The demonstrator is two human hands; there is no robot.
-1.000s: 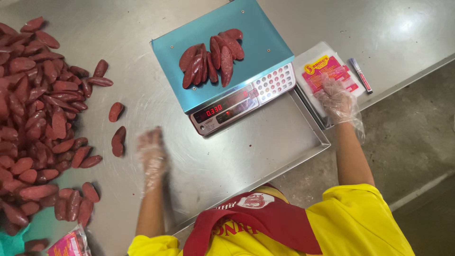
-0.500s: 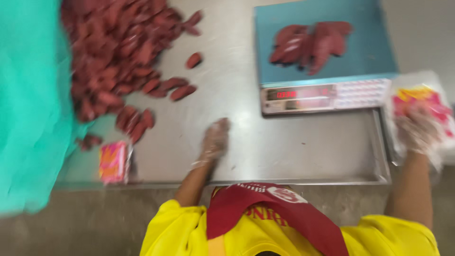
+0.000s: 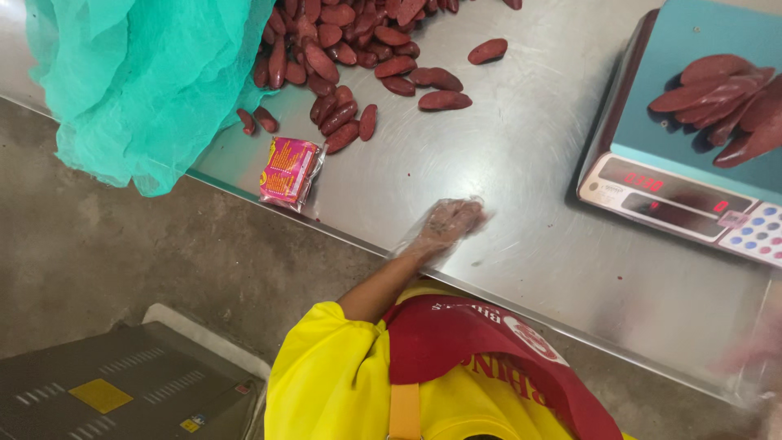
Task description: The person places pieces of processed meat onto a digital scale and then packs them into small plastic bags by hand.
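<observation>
My left hand [image 3: 444,226], in a thin clear plastic glove, lies flat and open on the steel table [image 3: 521,163] near its front edge and holds nothing. A heap of dark red sausages [image 3: 342,49] lies beyond it to the left, with a few strays closest to the hand. To the right stands a weighing scale [image 3: 676,191] with a teal platform, and several sausages [image 3: 725,98] lie on it. My right hand [image 3: 757,358] is only a blur at the lower right edge, so its grip cannot be made out.
A teal mesh cloth [image 3: 147,73] hangs over the table's left end. A small pink and yellow packet [image 3: 287,169] lies at the table's front edge. A grey machine top [image 3: 98,383] sits below left on the concrete floor [image 3: 122,253].
The view has swung left and down. My left hand stays flat near the table edge. My right hand and the packets under it have slid to the frame's right edge.
</observation>
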